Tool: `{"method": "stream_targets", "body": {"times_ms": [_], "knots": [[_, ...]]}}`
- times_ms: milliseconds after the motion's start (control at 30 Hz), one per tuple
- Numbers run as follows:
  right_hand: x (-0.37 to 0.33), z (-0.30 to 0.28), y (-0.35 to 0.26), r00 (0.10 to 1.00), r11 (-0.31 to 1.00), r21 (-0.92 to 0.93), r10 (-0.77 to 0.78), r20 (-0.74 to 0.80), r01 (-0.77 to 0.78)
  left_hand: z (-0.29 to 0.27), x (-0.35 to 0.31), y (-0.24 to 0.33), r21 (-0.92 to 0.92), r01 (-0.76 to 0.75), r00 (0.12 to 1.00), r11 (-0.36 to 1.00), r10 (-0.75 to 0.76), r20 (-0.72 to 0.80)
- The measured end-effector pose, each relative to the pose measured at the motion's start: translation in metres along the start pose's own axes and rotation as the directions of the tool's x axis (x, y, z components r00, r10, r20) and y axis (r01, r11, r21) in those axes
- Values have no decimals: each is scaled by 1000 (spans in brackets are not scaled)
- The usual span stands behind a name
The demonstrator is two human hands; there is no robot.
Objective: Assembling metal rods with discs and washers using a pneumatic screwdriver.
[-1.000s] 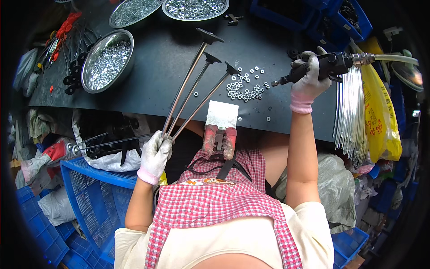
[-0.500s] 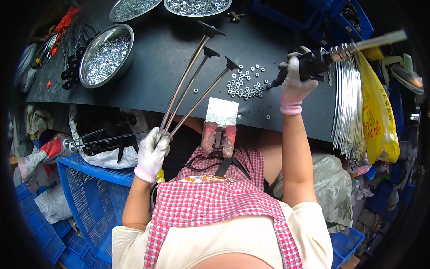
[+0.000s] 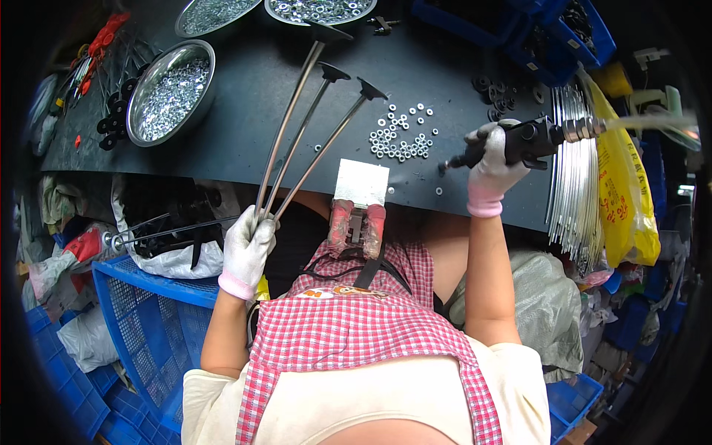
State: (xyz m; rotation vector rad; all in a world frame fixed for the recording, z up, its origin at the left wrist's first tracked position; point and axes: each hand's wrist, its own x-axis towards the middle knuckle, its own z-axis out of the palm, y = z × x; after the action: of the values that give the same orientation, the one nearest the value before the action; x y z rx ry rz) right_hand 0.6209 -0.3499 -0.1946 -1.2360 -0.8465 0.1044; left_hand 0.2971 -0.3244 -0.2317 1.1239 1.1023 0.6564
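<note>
My left hand, in a white glove, is closed around three thin metal rods. They fan upward over the table edge, each with a black disc-like cap at its far end. In my gloved right hand is a black air-powered driver, with a metal fitting and a pale hose running right. Its blurred tip points left, over the table. Left of that tip lies a loose cluster of small metal nuts. Between my hands, at the table's front edge, stands a block with a bright metal plate on red, worn supports.
A steel bowl of small metal parts sits at left, with two more bowls behind. Black caps and a bundle of thin rods lie at right, beside a yellow bag. A blue crate stands below left.
My right hand has come nearer to me with the driver, uncovering black caps behind it. My left hand keeps its hold on the rods, nearly unmoved. The whole view has shifted slightly.
</note>
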Motion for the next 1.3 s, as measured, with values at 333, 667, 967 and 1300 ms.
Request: {"method": "stream_targets", "body": {"times_ms": [333,667,967,1300], "knots": [[7,3,3,1000,999,44,17,-20,-16,-6,-4,5,7,-31,999,1000,31,-20],[10,10,-12,994,993,65,95,46,-98,-9,-14,2,25,-32,999,999,32,21],[97,-21,-105,968,635,731,148,203,-250,-6,-29,13,111,-31,916,993,-16,400],[60,-7,-124,885,458,764,141,443,-455,5,-30,28,201,-142,837,969,9,547]]}}
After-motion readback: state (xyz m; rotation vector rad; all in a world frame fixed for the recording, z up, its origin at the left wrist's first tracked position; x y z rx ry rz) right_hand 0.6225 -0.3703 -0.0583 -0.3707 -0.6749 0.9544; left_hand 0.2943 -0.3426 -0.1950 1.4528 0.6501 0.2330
